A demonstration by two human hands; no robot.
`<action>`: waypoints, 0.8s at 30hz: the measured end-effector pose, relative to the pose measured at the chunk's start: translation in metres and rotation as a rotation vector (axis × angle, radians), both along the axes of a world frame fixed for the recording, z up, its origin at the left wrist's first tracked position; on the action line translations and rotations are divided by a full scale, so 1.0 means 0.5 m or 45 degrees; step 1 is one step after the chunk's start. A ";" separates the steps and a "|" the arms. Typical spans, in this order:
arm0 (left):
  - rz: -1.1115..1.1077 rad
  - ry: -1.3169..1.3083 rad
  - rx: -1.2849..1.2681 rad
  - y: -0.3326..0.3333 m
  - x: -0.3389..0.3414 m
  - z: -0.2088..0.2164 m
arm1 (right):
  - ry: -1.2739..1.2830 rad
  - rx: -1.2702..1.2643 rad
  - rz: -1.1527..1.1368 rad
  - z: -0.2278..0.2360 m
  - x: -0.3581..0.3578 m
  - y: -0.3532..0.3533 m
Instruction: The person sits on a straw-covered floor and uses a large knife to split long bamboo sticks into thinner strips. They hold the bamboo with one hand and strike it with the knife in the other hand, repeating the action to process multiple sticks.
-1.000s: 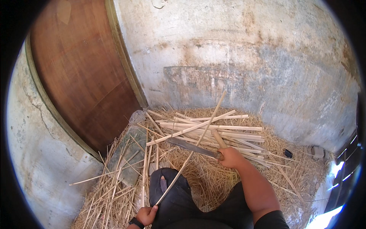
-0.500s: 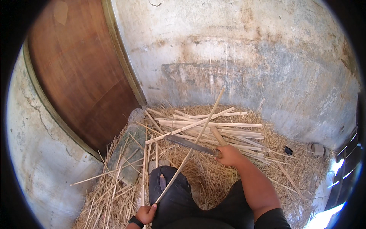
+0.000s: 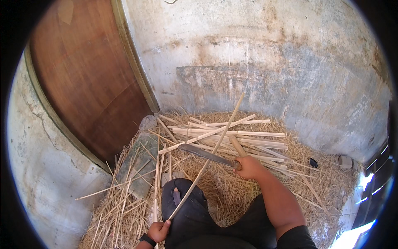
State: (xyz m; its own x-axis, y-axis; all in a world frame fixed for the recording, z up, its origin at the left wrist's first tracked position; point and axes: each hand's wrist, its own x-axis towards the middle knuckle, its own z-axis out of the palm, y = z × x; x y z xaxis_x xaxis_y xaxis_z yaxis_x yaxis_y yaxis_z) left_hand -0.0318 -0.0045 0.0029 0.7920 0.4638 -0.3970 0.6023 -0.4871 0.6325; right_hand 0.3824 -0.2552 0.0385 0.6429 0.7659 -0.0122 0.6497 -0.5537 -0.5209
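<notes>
My left hand (image 3: 158, 231), low in the view by my left knee, is closed round the near end of a long bamboo strip (image 3: 188, 193). The strip slants up and to the right across my thigh, over the pile toward the wall. My right hand (image 3: 249, 167) grips a machete (image 3: 197, 152) with a long dark blade, which points left and crosses the strip about midway. The fingers hide most of the machete's handle. Just beyond that hand a thick wooden piece (image 3: 237, 146) sticks up; I cannot tell whether it is held too.
Several pale split strips (image 3: 257, 135) lie in a heap on straw-like shavings (image 3: 232, 195). On the left are thin slivers and a greenish sack (image 3: 139, 172). A brown door (image 3: 91, 83) and a stained wall (image 3: 248, 62) stand behind. A small black object (image 3: 313, 162) and a block (image 3: 345, 162) lie right.
Almost nothing differs. The left hand and the near end of the strip have shifted very slightly, and the machete has slid a little left and up along the strip.
</notes>
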 end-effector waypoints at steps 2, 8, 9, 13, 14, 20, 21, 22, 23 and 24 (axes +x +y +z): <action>-0.007 -0.006 0.005 0.001 -0.001 -0.001 | 0.015 -0.004 0.000 0.003 -0.001 0.000; 0.000 -0.009 -0.021 0.004 -0.003 -0.010 | -0.034 0.038 0.059 -0.005 0.005 -0.003; 0.003 -0.011 -0.029 0.005 -0.004 -0.013 | -0.030 0.039 0.058 -0.006 0.005 -0.003; 0.023 -0.015 -0.043 0.006 -0.004 -0.017 | -0.017 0.026 0.037 -0.006 0.005 -0.003; 0.026 -0.018 -0.040 0.006 -0.005 -0.018 | -0.014 0.020 0.029 -0.005 0.005 -0.003; 0.026 -0.025 -0.041 0.007 -0.006 -0.019 | 0.024 -0.050 -0.010 0.007 -0.001 0.000; 0.031 -0.021 -0.051 0.007 -0.005 -0.018 | 0.035 -0.048 -0.014 0.011 -0.002 0.000; 0.031 -0.019 -0.056 0.007 -0.005 -0.018 | 0.045 -0.046 -0.017 0.017 -0.004 0.000; 0.032 -0.018 -0.059 0.007 -0.005 -0.018 | 0.055 -0.043 -0.019 0.019 -0.006 -0.001; 0.033 -0.016 -0.063 0.008 -0.006 -0.019 | 0.052 -0.030 -0.017 0.019 -0.007 -0.001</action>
